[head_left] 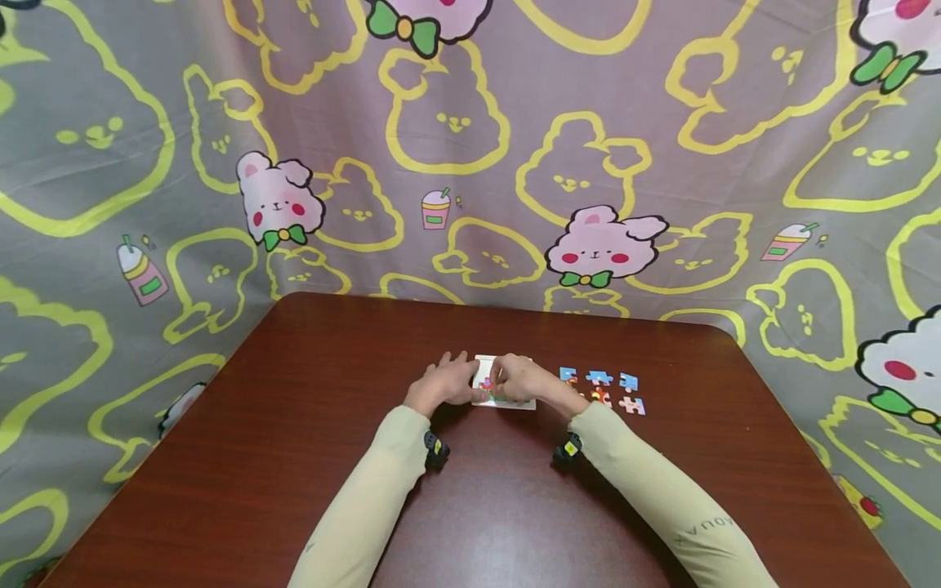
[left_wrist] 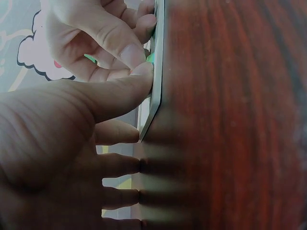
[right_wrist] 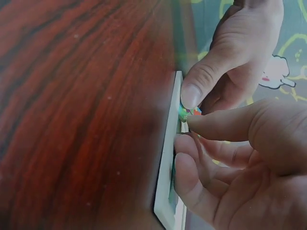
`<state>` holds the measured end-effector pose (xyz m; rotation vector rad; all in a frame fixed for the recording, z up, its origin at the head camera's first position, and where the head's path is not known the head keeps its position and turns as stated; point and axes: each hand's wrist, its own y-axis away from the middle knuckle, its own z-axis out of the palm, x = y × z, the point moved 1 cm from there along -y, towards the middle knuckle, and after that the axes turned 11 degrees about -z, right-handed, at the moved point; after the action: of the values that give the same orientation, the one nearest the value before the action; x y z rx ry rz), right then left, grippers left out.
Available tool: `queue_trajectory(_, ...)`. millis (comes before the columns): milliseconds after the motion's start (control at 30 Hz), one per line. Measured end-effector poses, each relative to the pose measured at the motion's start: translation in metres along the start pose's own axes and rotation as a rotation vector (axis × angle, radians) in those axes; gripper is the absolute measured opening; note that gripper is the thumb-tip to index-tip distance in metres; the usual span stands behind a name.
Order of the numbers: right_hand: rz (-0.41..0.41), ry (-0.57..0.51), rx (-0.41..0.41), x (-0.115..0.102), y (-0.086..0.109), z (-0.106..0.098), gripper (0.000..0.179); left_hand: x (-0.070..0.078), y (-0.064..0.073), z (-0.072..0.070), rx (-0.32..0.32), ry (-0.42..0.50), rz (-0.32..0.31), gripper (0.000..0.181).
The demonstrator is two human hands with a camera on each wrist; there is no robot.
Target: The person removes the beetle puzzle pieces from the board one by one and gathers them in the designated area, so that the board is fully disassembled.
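Observation:
A shallow white puzzle tray (head_left: 483, 359) lies on the table with colourful jigsaw pieces in it, largely hidden by both hands. My left hand (head_left: 447, 382) is at its left side; the thumb presses down on the near left part of the puzzle, and the other fingers are straight, with their tips on the table and tray edge. My right hand (head_left: 520, 379) is over the tray. Its thumb and bent fingers pinch at a small green and red jigsaw piece (right_wrist: 184, 114), right beside the left thumb. Most of that piece is covered by the fingertips.
Several loose jigsaw pieces lie in two rows right of the tray, among them a blue piece (head_left: 599, 377) and a pinkish piece (head_left: 631, 406). The right forearm partly covers the nearer row. A patterned cloth (head_left: 456, 180) hangs behind the brown wooden table (head_left: 353, 351).

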<state>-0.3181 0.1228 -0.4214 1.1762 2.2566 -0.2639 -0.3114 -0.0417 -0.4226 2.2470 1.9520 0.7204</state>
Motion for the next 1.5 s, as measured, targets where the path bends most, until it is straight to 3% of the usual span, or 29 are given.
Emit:
queue_trajectory(200,0.009,-0.031,0.016,0.001,0.0,0.0,0.006,0.0,0.0,0.0,-0.004,0.001,0.004,0.072)
queue_trajectory(533,0.015,-0.196,0.011,0.004,0.004,-0.001,0.009,0.0,0.0,0.0,-0.008,-0.028,-0.005,0.075)
queue_trajectory(800,-0.063,-0.285,0.057,0.008,0.014,-0.014,0.008,0.001,-0.001,0.0,-0.011,-0.003,-0.01,0.077)
queue_trajectory(967,-0.098,-0.287,0.036,0.016,0.024,-0.022,0.01,0.001,0.0,0.0,-0.009,-0.005,-0.018,0.077)
queue_trajectory(1500,-0.093,-0.228,0.012,0.037,0.063,-0.037,0.008,-0.002,0.004,-0.001,-0.012,0.008,-0.001,0.076)
